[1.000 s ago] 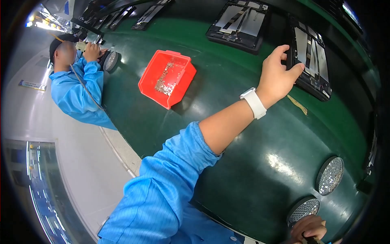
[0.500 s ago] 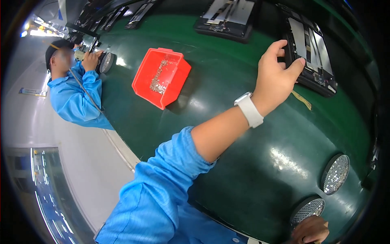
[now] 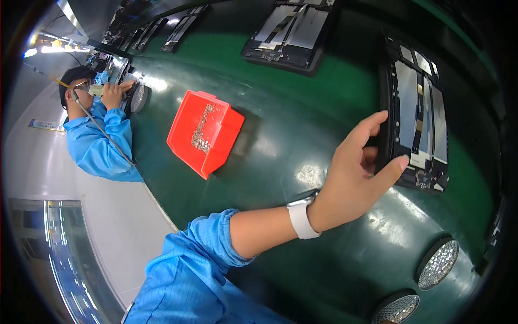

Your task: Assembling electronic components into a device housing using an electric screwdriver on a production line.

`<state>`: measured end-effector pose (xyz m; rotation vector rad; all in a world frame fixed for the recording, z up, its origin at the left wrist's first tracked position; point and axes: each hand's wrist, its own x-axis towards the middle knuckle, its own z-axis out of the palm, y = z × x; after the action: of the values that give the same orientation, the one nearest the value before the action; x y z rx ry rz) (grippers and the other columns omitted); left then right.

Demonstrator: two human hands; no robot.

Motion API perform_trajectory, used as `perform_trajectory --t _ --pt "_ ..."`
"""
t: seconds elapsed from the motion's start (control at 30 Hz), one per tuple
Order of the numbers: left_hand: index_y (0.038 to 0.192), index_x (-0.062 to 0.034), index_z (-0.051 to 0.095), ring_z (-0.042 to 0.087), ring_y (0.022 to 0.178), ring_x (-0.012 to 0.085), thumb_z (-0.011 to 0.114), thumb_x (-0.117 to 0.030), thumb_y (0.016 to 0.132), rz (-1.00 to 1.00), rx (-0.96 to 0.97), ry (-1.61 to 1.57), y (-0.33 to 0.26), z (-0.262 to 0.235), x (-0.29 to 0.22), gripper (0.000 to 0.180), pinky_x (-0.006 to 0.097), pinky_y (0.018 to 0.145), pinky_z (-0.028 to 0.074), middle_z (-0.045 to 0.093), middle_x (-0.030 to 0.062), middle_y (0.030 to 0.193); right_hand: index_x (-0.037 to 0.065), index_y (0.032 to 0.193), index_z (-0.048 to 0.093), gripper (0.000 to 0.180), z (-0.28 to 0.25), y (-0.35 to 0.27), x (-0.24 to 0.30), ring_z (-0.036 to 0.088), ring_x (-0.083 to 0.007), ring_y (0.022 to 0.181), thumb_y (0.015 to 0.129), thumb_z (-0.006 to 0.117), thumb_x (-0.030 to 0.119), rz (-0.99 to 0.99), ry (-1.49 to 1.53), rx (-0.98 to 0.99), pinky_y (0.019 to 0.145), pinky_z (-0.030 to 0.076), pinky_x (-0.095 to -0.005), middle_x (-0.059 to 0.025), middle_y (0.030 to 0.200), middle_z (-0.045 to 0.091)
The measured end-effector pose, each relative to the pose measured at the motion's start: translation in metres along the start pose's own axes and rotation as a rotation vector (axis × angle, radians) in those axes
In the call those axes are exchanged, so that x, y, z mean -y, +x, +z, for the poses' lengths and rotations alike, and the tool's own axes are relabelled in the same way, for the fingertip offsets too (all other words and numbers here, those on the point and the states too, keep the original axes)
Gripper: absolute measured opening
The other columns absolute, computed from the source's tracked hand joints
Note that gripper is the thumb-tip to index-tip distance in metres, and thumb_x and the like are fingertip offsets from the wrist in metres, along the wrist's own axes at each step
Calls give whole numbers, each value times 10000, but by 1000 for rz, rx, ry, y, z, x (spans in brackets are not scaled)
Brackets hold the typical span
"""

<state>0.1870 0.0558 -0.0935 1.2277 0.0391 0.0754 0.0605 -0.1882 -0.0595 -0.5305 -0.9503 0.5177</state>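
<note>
Fingers and thumb of the left hand are pinching the near left edge of an opened black tablet, sitting just right of that hand. Beyond the hand, a second opened tablet is lying; leftward, a red bin is holding small metal pieces. Right hand, at the lower edge, is showing too little to tell its state.

Bin left of nearest device

Red bin, co-worker in blue
</note>
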Motion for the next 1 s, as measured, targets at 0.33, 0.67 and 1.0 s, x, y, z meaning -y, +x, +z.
perform_trajectory --t 0.33,0.67,1.0 --pt "1431 49 297 631 970 126 645 -15 902 55 8 -40 2 -3 3 636 233 728 531 485 98 1195 -5 644 602 226 30 -14 5 603 -261 488 835 604 115 34 -198 -284 475 487 -369 -148 611 606" --pt "1432 71 258 627 1046 158 608 13 925 127 65 -161 -2 1 4 619 272 847 532 488 99 1225 -133 912 598 281 20 7 -3 598 -226 510 949 570 144 -9 -95 -15 458 498 -335 -142 624 604" --pt "1426 76 266 634 1041 168 620 -21 931 148 40 -135 -2 1 11 617 285 856 539 507 118 1222 -115 1138 528 440 44 12 6 500 -160 420 752 704 2 103 -273 -135 411 410 -285 -49 568 526"
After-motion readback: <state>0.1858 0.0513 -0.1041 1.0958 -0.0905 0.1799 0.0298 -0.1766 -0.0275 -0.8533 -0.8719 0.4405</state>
